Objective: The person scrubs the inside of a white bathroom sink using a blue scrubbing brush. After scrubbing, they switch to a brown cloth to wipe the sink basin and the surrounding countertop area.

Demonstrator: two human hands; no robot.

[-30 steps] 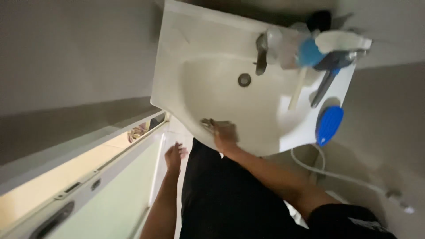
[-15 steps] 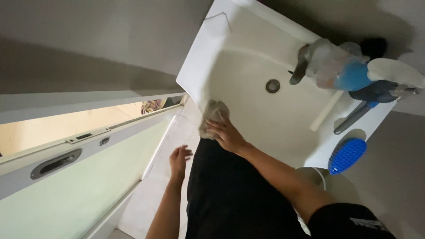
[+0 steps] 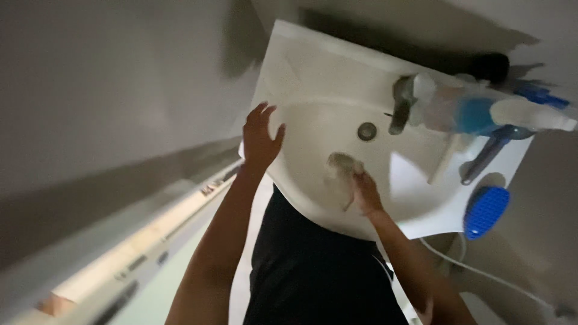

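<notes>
I note that the left hand, which hung low beside the body half a second ago, has risen to the left edge of the white sink, fingers spread and empty, seemingly bracing there. The right hand has carried the grey cloth from the near rim down into the basin, below the drain, and grips it bunched against the porcelain. I judge the wiping has advanced from rim to bowl. The tap and blue brush lie untouched.
</notes>
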